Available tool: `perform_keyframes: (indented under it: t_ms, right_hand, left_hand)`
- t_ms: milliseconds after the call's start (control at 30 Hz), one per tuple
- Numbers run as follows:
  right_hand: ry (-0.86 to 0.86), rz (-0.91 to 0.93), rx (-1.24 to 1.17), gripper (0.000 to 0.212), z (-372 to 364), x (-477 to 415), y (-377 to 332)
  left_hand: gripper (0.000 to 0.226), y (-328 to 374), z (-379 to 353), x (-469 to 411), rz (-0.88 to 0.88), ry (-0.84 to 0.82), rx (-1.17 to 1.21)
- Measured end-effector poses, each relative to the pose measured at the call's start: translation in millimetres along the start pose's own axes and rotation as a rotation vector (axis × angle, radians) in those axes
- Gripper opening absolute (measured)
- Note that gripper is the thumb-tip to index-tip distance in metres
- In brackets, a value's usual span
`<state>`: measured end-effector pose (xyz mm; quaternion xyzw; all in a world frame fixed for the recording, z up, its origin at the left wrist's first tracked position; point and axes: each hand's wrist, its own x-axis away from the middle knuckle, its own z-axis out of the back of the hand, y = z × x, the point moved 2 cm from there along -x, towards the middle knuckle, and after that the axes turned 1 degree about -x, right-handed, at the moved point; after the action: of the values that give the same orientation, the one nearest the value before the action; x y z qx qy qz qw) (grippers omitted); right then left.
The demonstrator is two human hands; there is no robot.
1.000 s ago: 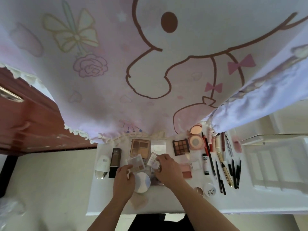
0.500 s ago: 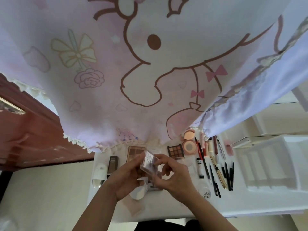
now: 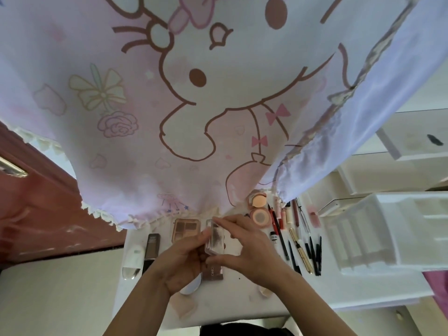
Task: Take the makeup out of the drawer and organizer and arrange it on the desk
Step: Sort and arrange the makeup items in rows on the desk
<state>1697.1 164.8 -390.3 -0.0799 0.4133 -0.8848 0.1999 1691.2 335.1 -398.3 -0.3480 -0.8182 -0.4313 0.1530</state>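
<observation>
Both hands hold a small clear plastic makeup case (image 3: 215,236) above the white desk (image 3: 242,309). My left hand (image 3: 184,265) grips its left side and bottom, and my right hand (image 3: 249,251) pinches its top and lower right corner. Under the hands lie a brown eyeshadow palette (image 3: 186,229), a dark long palette (image 3: 213,271) and a round white compact (image 3: 191,286). A white bottle (image 3: 132,259) and a dark tube (image 3: 151,249) lie at the left. Peach round compacts (image 3: 259,209) and a row of pencils and pens (image 3: 298,241) lie at the right.
A pink cartoon curtain (image 3: 194,105) hangs over the back of the desk. A white slotted organizer (image 3: 378,236) stands at the right, with white drawers (image 3: 412,144) behind it. A red-brown wooden door (image 3: 36,214) is at the left.
Both hands lifted the clear case off the desk and turned it upright between them. The camera tilted upward, showing more curtain.
</observation>
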Motion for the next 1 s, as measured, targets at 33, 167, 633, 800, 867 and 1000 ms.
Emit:
perform_keyframes:
  t_ms: [33, 167, 633, 800, 867, 1000]
  right_hand:
    - [-0.01, -0.001, -0.009, 0.076, 1.6, 0.6, 0.0]
    - [-0.031, -0.008, -0.128, 0.072, 6.4, 5.1, -0.4]
    - [-0.024, -0.07, -0.265, 0.07, 16.9, 12.9, -3.6]
    - [0.011, -0.032, -0.232, 0.066, 21.4, 14.3, -7.6]
    - [0.051, -0.013, -0.253, 0.066, 22.4, 15.3, -6.4]
    - [0.113, 0.024, -0.296, 0.06, 27.2, 15.6, -7.0]
  left_hand:
    - [0.07, -0.4, -0.2, 0.5, -0.003, 0.0, 0.01]
    - [0.067, -1.4, -3.4, 2.5, -0.001, -0.035, 0.06]
    - [0.069, -4.4, -23.9, 5.5, -0.021, -0.025, 0.186]
    - [0.071, -3.0, -30.4, 9.7, -0.037, -0.013, 0.136]
    - [0.072, -1.6, -33.6, 10.5, -0.044, -0.021, 0.116]
    - [0.067, 1.6, -38.8, 11.6, -0.065, -0.035, 0.126]
